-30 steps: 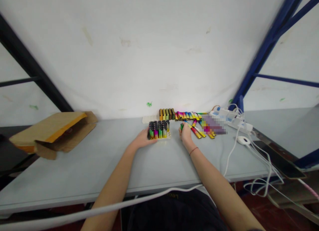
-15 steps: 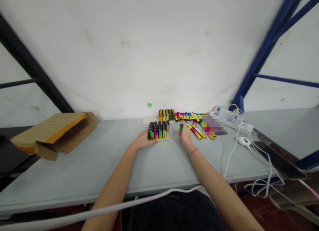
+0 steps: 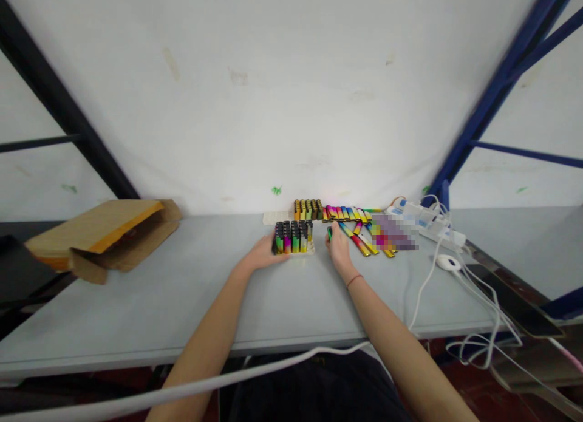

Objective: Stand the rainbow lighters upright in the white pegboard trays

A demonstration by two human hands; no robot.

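Note:
My left hand [image 3: 260, 255] rests against the left side of a white tray [image 3: 310, 249] packed with upright colourful lighters [image 3: 293, 236], fingers curled around its edge. My right hand [image 3: 337, 247] is closed on a green lighter [image 3: 329, 232] just right of the tray. Loose multicoloured lighters [image 3: 359, 237] lie scattered to the right of that hand. A second row of lighters [image 3: 328, 211] stands along the wall behind.
A grey table [image 3: 159, 300] runs along a white wall. An open brown cardboard box [image 3: 102, 234] lies at the left. A white power strip [image 3: 426, 223], a white plug [image 3: 448, 263] and cables sit at the right. A white cable [image 3: 182, 388] crosses the table's near edge.
The view has shifted slightly; both hands stay at the tray, my right hand still gripping the green lighter beside it.

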